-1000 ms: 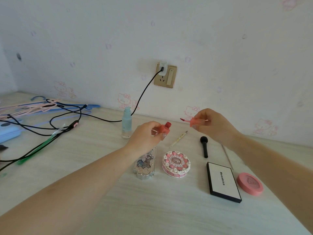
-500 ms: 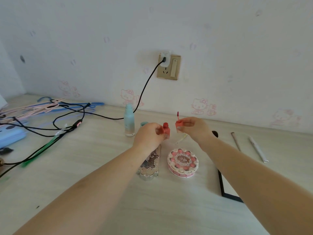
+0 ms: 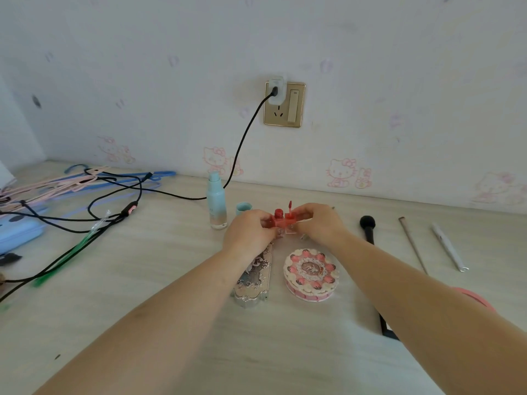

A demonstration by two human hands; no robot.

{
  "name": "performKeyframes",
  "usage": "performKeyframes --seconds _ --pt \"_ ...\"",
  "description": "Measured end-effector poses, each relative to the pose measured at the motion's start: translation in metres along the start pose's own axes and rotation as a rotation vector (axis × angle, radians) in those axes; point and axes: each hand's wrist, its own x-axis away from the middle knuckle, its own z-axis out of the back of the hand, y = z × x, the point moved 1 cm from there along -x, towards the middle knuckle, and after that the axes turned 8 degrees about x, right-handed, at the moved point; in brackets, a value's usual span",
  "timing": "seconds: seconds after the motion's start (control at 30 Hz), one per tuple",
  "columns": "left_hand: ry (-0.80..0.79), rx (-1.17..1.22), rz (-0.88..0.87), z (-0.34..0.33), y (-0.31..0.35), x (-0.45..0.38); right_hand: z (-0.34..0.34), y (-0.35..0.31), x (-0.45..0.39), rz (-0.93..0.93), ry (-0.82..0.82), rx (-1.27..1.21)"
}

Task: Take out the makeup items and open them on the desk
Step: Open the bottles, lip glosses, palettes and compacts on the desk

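Lip tint: small red square bottle (image 3: 277,221) pinched in left hand (image 3: 250,234); red cap with wand tip up (image 3: 289,214) pinched in right hand (image 3: 319,223), touching the bottle at its 3 o'clock.
Position: low over the pale wood desk (image 3: 171,280).
Nearby: round pink cake-shaped compact (image 3: 311,274) at 5 o'clock; silver ornate case (image 3: 253,277) at 6, part under the left wrist; tall mint bottle (image 3: 216,203) at 9; black brush (image 3: 368,227) at 3.
Change: cap and bottle, half a second ago just apart, now meet.
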Motion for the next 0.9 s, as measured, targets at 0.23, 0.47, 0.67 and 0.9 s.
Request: performKeyframes --seconds 0.23,0.47,0.67,0.9 --pt "-0.022 -0.011 0.012 0.001 0.001 0.003 0.001 0.005 0.0 -0.039 -0.066 0.064" --pt "-0.011 0.052 0.0 0.023 -0.003 0.02 0.04 0.021 0.003 -0.024 0.01 0.172" --pt "0.068 0.098 -0.168 0.031 0.011 0.045 0.038 0.027 0.001 0.181 -0.084 0.654" --pt "-0.183 -0.034 -0.208 -0.003 0.047 0.034 0.035 0.034 -0.004 0.305 -0.159 1.008"
